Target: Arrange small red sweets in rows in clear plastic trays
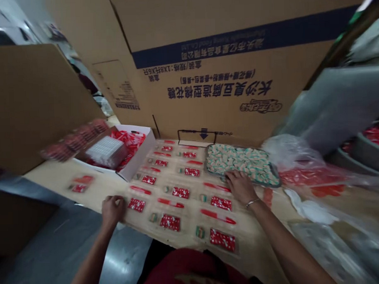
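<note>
Several clear packets (179, 192), each with a red patterned sachet and a red stick, lie in rows on the table (60, 175). My left hand (112, 209) rests curled at the left end of the rows, beside one red sachet (137, 204). My right hand (240, 186) lies at the near edge of a metal tray (273, 175) heaped with small green-and-white wrapped pieces (240, 161), fingers bent; what they hold, if anything, is hidden. A bracelet circles that wrist.
A white box (140, 154) with red items and a white block stands at the left rear. A clear bag (302, 171) of red things lies at the right. Large cardboard cartons (224, 74) wall the back, and a cardboard sheet (32, 102) stands left. Grey bins (360, 148) sit far right.
</note>
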The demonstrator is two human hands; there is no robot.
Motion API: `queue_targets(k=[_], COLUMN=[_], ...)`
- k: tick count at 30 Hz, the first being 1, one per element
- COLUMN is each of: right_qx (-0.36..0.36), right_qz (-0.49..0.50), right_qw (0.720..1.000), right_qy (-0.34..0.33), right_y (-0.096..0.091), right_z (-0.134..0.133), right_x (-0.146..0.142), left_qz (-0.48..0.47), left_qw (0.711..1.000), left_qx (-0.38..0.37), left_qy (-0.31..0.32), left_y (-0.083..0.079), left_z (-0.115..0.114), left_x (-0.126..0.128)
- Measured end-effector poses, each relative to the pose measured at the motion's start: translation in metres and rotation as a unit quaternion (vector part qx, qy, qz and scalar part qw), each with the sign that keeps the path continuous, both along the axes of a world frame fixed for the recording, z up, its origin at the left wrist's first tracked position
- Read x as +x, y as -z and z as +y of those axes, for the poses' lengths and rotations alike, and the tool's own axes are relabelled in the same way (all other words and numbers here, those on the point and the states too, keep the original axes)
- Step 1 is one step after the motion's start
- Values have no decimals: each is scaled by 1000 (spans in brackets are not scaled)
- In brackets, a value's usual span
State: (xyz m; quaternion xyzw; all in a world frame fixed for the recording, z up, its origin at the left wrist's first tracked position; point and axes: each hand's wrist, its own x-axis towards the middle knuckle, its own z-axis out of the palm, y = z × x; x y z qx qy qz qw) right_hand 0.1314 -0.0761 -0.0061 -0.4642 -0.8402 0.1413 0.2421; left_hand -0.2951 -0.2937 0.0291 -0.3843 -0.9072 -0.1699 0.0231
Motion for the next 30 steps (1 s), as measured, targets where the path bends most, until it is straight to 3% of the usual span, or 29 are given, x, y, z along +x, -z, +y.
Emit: queue_targets(k=[6,10,12,14,17,21,25,30], right_qx=[15,12,10,7,5,-10,-42,-50], right_qz=[-72,-92,-88,-72,-30,23,43,38], right_qw=[997,995,995,996,998,994,993,990], right_qy=[22,41,43,42,61,105,102,126], right_y=[1,-4,-6,-8,-9,-5,-2,-8], right_z=[-4,-6,-3,3,9,5,-14,-20], right_x=[-11,-15,-14,-10,3,27,38,29], left_qz=[16,59,75,51,-1,6,28,29], left_qw=[999,995,986,973,934,871,824,811], left_qx=[14,85,140,151,65,16,-29,-58], left_qy=[-25,-5,58,166,352,490,565,582], left_y=[8,5,2,-1,-5,-6,2,7], left_z=[-10,-2,18,48,105,173,213,228], left_x=[1,15,33,64,126,206,247,249])
